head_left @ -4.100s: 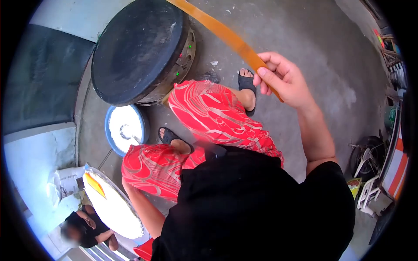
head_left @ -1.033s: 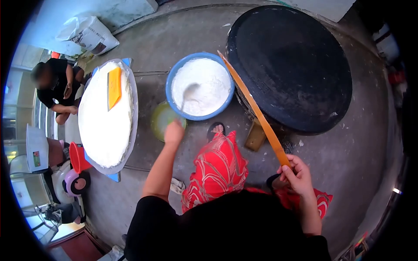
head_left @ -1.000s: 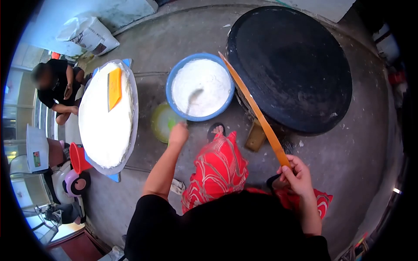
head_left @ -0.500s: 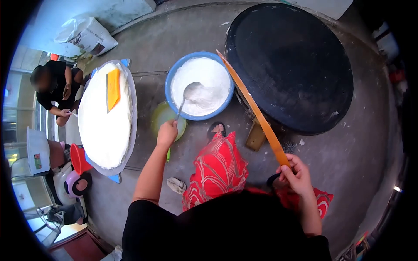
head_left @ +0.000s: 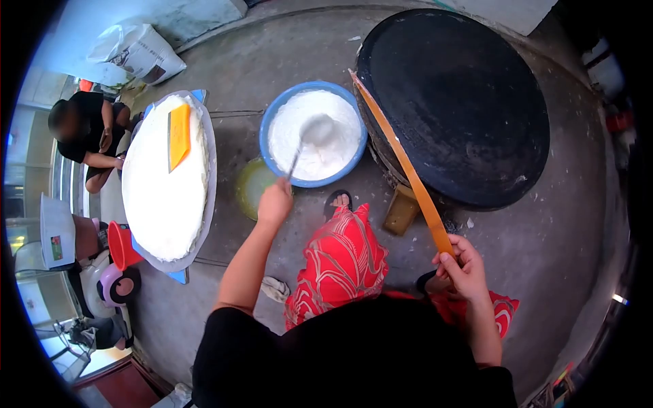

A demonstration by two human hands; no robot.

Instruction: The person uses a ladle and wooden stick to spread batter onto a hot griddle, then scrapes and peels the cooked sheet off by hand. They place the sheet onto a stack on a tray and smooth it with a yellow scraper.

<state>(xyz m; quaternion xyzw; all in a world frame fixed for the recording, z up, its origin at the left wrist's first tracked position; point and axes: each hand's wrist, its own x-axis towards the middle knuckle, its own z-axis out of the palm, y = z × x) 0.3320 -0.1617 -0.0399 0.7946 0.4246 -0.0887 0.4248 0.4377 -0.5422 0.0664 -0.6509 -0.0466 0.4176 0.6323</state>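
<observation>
My left hand (head_left: 275,203) is closed round the handle of a metal ladle (head_left: 317,129), whose bowl is in the white batter (head_left: 320,158) inside a blue basin (head_left: 266,139). My right hand (head_left: 462,268) grips the lower end of a long, flat wooden strip (head_left: 408,166). The strip slants up along the left edge of a large round black griddle (head_left: 456,102), its tip near the basin's right rim. Left of the basin, a yellow-orange scraper (head_left: 179,137) lies on a large round stack of white sheets (head_left: 163,204).
A person in black (head_left: 88,132) crouches beyond the white stack at the far left. A yellow-green bowl (head_left: 248,194) stands beside the basin. Further off are a red bucket (head_left: 123,246), a white sack (head_left: 147,54) and a cloth (head_left: 274,289). A brown block (head_left: 402,211) stands by the griddle.
The ladle and my left hand have moved right and slightly up. The wooden strip's tip has shifted slightly right. The other person's hand has come to the edge of the white stack.
</observation>
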